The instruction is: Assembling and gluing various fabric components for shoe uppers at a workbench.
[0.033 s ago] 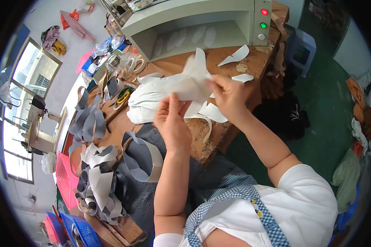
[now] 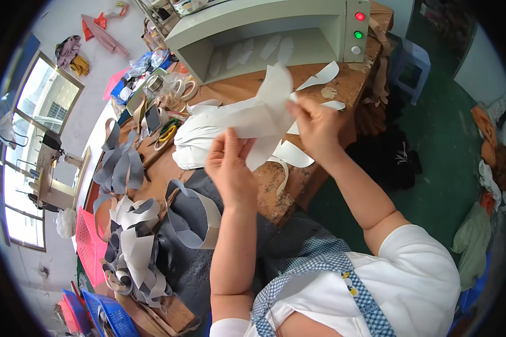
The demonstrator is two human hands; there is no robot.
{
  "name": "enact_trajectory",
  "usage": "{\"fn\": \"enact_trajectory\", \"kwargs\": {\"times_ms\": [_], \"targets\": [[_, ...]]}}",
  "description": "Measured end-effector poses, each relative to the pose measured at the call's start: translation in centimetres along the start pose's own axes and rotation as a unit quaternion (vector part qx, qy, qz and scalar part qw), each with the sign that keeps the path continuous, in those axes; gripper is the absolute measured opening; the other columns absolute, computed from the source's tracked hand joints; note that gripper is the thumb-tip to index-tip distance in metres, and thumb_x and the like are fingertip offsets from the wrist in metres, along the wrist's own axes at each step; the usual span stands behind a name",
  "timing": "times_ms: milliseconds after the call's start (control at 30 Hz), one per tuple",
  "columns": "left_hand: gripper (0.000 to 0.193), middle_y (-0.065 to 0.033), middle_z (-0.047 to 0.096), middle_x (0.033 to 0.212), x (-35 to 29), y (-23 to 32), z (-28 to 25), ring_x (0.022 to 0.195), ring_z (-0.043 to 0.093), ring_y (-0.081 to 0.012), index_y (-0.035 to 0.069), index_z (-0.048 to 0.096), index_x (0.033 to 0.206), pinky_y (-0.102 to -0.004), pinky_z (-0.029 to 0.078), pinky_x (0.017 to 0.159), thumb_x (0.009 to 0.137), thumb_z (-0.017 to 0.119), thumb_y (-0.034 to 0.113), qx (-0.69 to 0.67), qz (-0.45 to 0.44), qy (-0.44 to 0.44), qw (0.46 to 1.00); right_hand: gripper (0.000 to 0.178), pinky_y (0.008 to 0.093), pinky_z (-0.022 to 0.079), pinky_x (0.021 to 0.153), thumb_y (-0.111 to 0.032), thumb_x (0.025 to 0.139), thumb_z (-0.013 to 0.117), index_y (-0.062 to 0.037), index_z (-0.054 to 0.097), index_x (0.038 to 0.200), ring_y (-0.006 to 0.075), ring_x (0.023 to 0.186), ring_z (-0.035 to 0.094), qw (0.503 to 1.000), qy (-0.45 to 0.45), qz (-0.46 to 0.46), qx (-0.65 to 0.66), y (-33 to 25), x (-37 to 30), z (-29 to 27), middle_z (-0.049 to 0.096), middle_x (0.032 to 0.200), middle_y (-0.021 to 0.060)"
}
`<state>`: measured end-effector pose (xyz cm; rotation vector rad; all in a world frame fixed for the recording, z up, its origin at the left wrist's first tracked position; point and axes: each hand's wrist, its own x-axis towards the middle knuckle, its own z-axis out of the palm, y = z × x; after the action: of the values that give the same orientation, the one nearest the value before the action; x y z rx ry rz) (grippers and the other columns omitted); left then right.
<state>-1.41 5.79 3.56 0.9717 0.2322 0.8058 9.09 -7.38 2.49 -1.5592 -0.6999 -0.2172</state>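
Note:
Thin white cut pieces [image 2: 276,104] are stretched between my two hands, with a rounded tip pointing up and a paler strip lying across. My left hand [image 2: 230,168] pinches the lower left edge between thumb and fingers. At the right edge, my right hand [image 2: 319,128] has its thumb and forefinger pressed together on the white material. Behind and left of my hands lies a stack of white pieces [image 2: 194,140] with layered, wavy edges. Loose white pieces [image 2: 294,154] rest on the brown worktable [image 2: 272,191] below and beyond my right hand.
A pale box-shaped machine [image 2: 258,22] with coloured buttons stands at the back, white pieces inside its opening. Left are scissors [image 2: 167,133], tape rolls [image 2: 190,90] and grey strips [image 2: 121,163]. More strips [image 2: 138,253] heap near a pink basket [image 2: 89,241]. A stool [image 2: 410,64] stands right.
My right hand has moved slightly right and my left hand slightly left. The white material between them is spread wider, and its upper tip has swung right.

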Motion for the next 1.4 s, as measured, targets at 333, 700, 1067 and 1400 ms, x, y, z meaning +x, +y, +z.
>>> {"fn": "enact_trajectory", "kwargs": {"times_ms": [333,700,1067,1400], "targets": [[0.017,-0.0113,0.069,0.095,2.2,4.3,-3.6,0.088,0.069,-0.0181,-0.001,0.062,0.094,-0.0345,0.059,0.084,0.098,0.059,0.015,0.075,0.129,0.092,0.985,0.02,0.0255,0.056,0.058,-0.012,0.096,0.061,0.0044,0.067,0.087,0.0066,0.066,0.059,0.974,0.221,0.05,-0.015,8.0,2.8,-8.2,0.062,0.075,0.0008],[0.041,-0.0249,0.067,0.088,6.5,-4.6,-0.2,0.079,0.066,-0.0396,-0.005,0.052,0.13,-0.0466,0.052,0.07,0.092,0.057,0.011,0.678,0.192,-0.175,0.687,0.024,0.0238,0.055,0.072,-0.011,0.097,0.057,0.0065,0.065,0.11,0.0111,0.083,0.066,0.989,0.116,0.064,0.062,5.2,4.1,-8.6,0.068,0.095,0.006],[0.021,-0.005,0.069,0.09,0.2,-0.4,3.8,0.082,0.062,-0.0075,-0.007,0.067,0.097,-0.0231,0.051,0.075,0.093,0.069,0.014,0.167,-0.017,-0.158,0.973,0.023,0.0323,0.055,0.06,0.002,0.076,0.072,0.0015,0.069,0.1,0.0225,0.075,0.068,0.893,0.008,-0.323,-0.312,-2.1,-1.2,-1.3,0.065,0.094,0.01],[0.024,-0.0096,0.07,0.087,-0.8,-0.2,1.8,0.082,0.068,-0.0146,-0.009,0.069,0.096,-0.0297,0.056,0.079,0.097,0.062,0.015,0.089,-0.09,-0.089,0.988,0.007,0.0296,0.044,0.057,-0.002,0.088,0.065,0.0041,0.065,0.087,0.0196,0.063,0.055,0.974,-0.033,-0.183,-0.128,-2.6,-1.3,-0.4,0.057,0.076,0.0086]]}}
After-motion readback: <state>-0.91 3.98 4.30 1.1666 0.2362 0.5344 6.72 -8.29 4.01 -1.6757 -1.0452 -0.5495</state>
